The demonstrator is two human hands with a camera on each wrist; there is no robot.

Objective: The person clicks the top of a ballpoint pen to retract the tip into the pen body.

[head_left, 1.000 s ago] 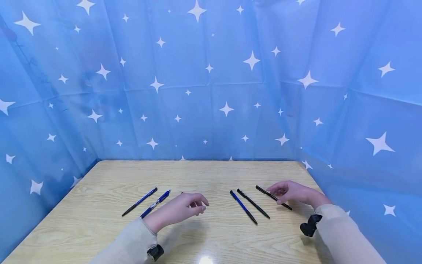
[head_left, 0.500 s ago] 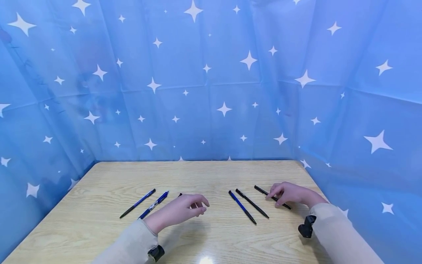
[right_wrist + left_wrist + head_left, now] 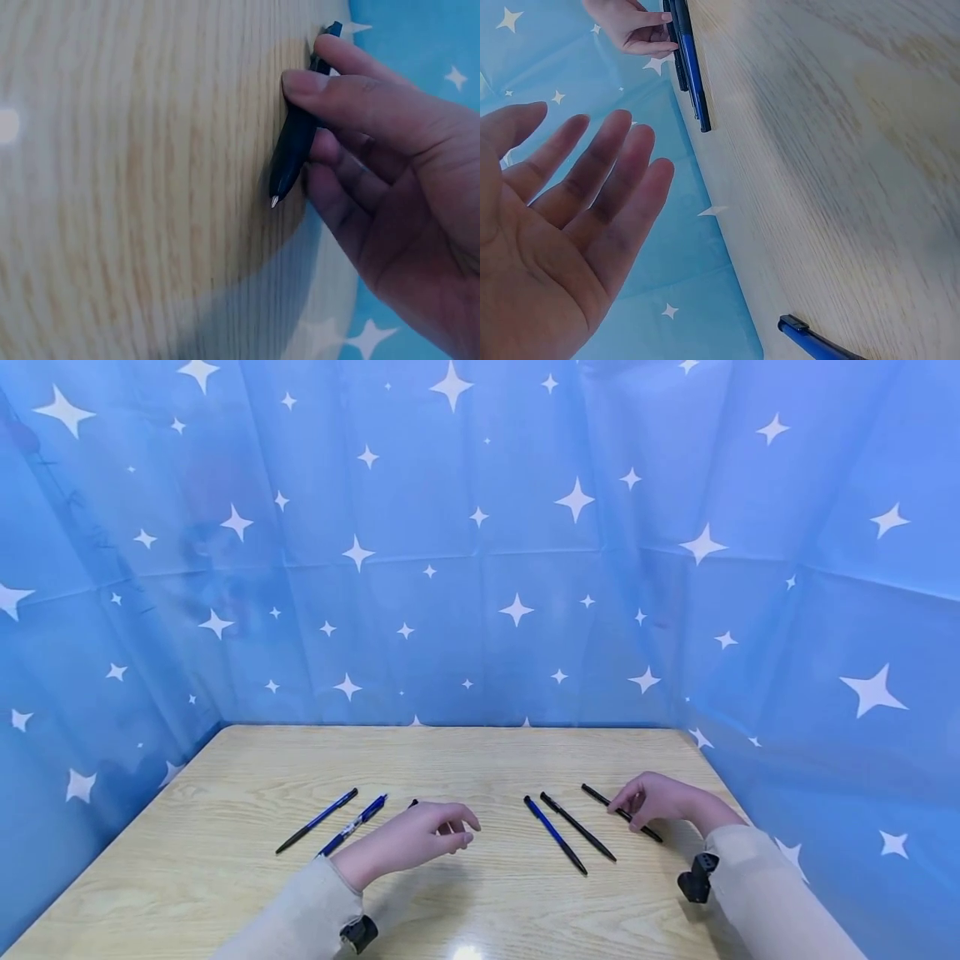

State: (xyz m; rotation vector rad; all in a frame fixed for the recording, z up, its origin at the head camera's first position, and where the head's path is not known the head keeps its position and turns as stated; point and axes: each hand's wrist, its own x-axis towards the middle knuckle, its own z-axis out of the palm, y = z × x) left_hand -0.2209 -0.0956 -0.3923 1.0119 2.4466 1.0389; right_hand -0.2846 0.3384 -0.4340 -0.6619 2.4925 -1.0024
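Note:
My right hand (image 3: 660,799) pinches a slim black pen (image 3: 295,146) between thumb and fingers at the right of the table. The pen's metal point faces toward me, and its clicker end sticks out past the fingers. To the left of that hand lie a black pen (image 3: 577,827) and a blue pen with a black grip (image 3: 555,835), slanted side by side. My left hand (image 3: 408,837) hovers over the table with relaxed fingers and holds nothing. Behind it shows just the dark end of another pen (image 3: 413,802); the rest is hidden.
Left of my left hand lie a blue pen with a pale band (image 3: 356,823), partly covered by the wrist, and a blue and black pen (image 3: 317,820). The wooden table (image 3: 465,760) meets a blue star-patterned curtain (image 3: 420,668) at the back and sides.
My right hand has come down onto the rightmost black pen, and its thumb and fingers have come together on it. The left hand has barely moved.

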